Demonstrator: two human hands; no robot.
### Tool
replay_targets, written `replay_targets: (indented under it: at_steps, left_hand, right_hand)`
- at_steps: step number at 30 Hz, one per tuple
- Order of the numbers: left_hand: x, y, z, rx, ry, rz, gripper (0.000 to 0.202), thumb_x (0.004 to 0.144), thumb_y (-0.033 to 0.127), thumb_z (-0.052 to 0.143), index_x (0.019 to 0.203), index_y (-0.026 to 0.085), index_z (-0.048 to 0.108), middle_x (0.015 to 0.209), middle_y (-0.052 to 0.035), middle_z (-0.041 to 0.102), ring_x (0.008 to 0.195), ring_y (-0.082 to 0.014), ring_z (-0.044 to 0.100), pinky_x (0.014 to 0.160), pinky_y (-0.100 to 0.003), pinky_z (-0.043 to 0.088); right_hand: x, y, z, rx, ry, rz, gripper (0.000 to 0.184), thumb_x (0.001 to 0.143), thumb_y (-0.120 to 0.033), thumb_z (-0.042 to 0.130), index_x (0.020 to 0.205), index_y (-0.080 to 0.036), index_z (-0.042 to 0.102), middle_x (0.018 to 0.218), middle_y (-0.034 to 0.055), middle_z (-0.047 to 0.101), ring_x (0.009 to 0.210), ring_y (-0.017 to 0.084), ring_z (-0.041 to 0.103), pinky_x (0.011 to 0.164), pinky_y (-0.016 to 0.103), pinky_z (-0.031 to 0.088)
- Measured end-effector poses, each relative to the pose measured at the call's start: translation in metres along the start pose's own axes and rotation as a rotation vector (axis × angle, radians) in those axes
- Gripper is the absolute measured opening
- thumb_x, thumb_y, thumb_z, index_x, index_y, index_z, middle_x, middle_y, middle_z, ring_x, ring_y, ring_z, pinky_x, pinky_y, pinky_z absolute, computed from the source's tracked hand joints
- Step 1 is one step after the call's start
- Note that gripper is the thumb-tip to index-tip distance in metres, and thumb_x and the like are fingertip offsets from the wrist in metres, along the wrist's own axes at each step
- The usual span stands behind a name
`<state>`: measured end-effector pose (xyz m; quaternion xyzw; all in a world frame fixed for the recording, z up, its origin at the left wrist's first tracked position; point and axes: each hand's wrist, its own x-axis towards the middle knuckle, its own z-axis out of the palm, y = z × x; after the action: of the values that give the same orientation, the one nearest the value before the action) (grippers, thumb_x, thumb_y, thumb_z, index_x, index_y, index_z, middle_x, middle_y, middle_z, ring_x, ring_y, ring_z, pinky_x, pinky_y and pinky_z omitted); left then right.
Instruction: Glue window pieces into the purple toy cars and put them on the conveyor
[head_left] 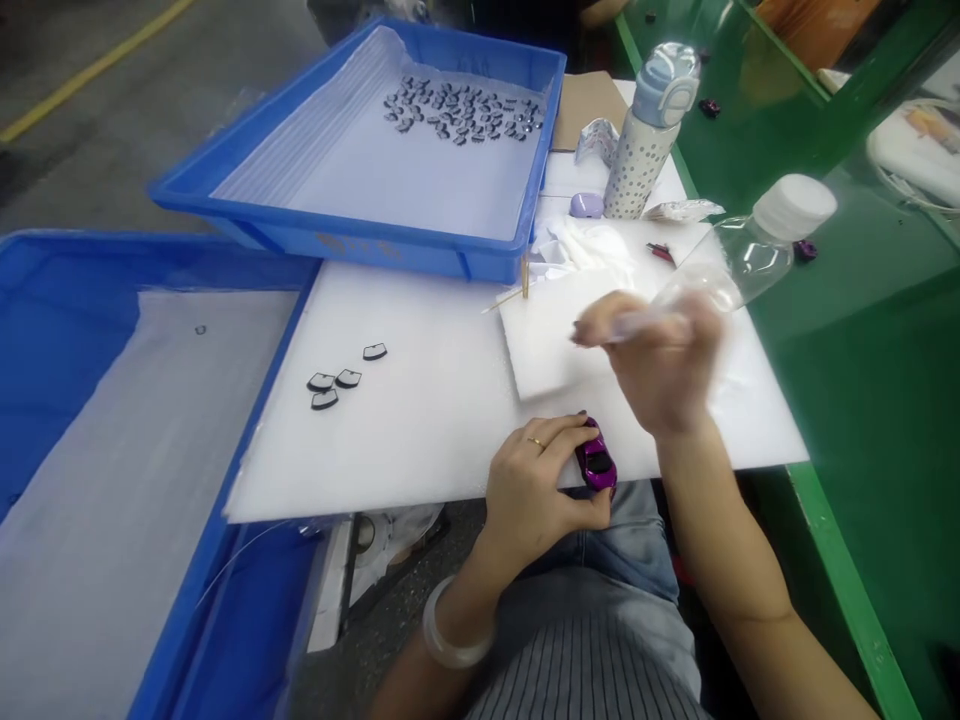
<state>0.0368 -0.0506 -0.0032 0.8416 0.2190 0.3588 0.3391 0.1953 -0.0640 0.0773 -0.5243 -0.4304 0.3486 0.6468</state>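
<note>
My left hand (536,485) grips a small purple toy car (598,462) with a black window, at the near edge of the white foam sheet (420,440). The car lies between my thumb and fingers. Raised over the sheet, my right hand (664,350) is smeared by motion. Its fingers are closed around a pale, slender item (634,325), too blurred to name. Behind that hand is a clear plastic bottle (757,255) with a white cap. Several small dark-rimmed window-like pieces (349,378) lie on the sheet to the left.
A blue tray (345,225) holding many small dark parts stands at the back. Another blue tray (255,420) is at left. A dotted tumbler (641,150), a lilac case (586,206) and white cloth (589,250) sit behind my right hand. The green surface (862,360) runs along the right.
</note>
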Motion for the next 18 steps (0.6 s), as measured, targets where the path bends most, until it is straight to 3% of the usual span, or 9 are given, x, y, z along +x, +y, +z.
replay_targets:
  at_steps: [3, 5, 7, 9, 11, 15, 18]
  left_hand:
    - [-0.002, -0.002, 0.0, 0.038, -0.034, 0.017, 0.045, 0.061, 0.022, 0.069, 0.106, 0.019, 0.066, 0.112, -0.0064, 0.071, 0.097, -0.0257, 0.068, 0.082, -0.042, 0.057]
    - [-0.003, -0.003, 0.001, 0.075, -0.055, 0.056, 0.045, 0.064, 0.022, 0.07, 0.108, 0.019, 0.064, 0.114, -0.0073, 0.07, 0.101, -0.0262, 0.066, 0.084, -0.041, 0.057]
    - [-0.004, -0.005, 0.002, 0.13, -0.056, 0.089, 0.044, 0.069, 0.019, 0.067, 0.113, 0.018, 0.062, 0.12, -0.0085, 0.067, 0.11, -0.0267, 0.063, 0.089, -0.04, 0.056]
    - [-0.004, -0.006, 0.002, 0.164, -0.057, 0.115, 0.046, 0.073, 0.017, 0.065, 0.119, 0.017, 0.061, 0.129, -0.0105, 0.063, 0.121, -0.0286, 0.057, 0.097, -0.043, 0.053]
    - [-0.004, -0.006, 0.0, 0.12, -0.04, 0.141, 0.045, 0.073, 0.017, 0.065, 0.118, 0.018, 0.061, 0.132, -0.0121, 0.06, 0.125, -0.0304, 0.054, 0.1, -0.046, 0.05]
    - [-0.007, -0.003, -0.01, -0.202, 0.006, 0.179, 0.032, 0.074, 0.012, 0.062, 0.105, 0.02, 0.064, 0.104, -0.0056, 0.07, 0.097, -0.0207, 0.066, 0.084, -0.036, 0.055]
    - [-0.011, 0.001, -0.025, -0.312, -0.018, 0.172, 0.023, 0.078, 0.011, 0.063, 0.099, 0.021, 0.065, 0.09, -0.0019, 0.072, 0.078, -0.0152, 0.067, 0.072, -0.03, 0.055]
  right_hand:
    - [-0.001, 0.008, -0.011, -0.114, -0.053, 0.026, 0.052, 0.086, -0.069, 0.048, 0.101, -0.023, 0.068, 0.115, 0.0045, 0.066, 0.115, 0.023, 0.057, 0.104, 0.041, 0.042]
    - [-0.018, 0.008, -0.028, -0.207, 0.098, -0.07, 0.046, 0.089, -0.062, 0.051, 0.112, -0.026, 0.067, 0.122, 0.0036, 0.064, 0.122, 0.023, 0.056, 0.107, 0.041, 0.041]
    - [-0.038, 0.007, -0.051, -0.363, 0.313, -0.108, 0.034, 0.09, -0.052, 0.055, 0.105, -0.025, 0.069, 0.109, 0.0037, 0.068, 0.11, 0.021, 0.062, 0.1, 0.039, 0.046]
    - [-0.053, 0.008, -0.074, -0.618, 0.494, -0.035, 0.024, 0.089, -0.043, 0.059, 0.092, -0.022, 0.07, 0.093, 0.0037, 0.07, 0.093, 0.019, 0.065, 0.089, 0.035, 0.048]
    - [-0.06, 0.013, -0.089, -0.894, 0.589, 0.054, 0.021, 0.086, -0.039, 0.059, 0.084, -0.02, 0.07, 0.085, 0.0038, 0.07, 0.081, 0.018, 0.063, 0.079, 0.032, 0.046]
    - [-0.055, 0.026, -0.092, -1.28, 0.593, 0.234, 0.041, 0.084, -0.053, 0.053, 0.063, -0.018, 0.058, 0.064, 0.0045, 0.061, 0.059, 0.015, 0.047, 0.059, 0.03, 0.031]
    - [-0.048, 0.03, -0.087, -1.377, 0.513, 0.392, 0.039, 0.076, -0.056, 0.057, 0.066, -0.019, 0.06, 0.069, 0.0058, 0.063, 0.058, 0.016, 0.043, 0.058, 0.031, 0.027]
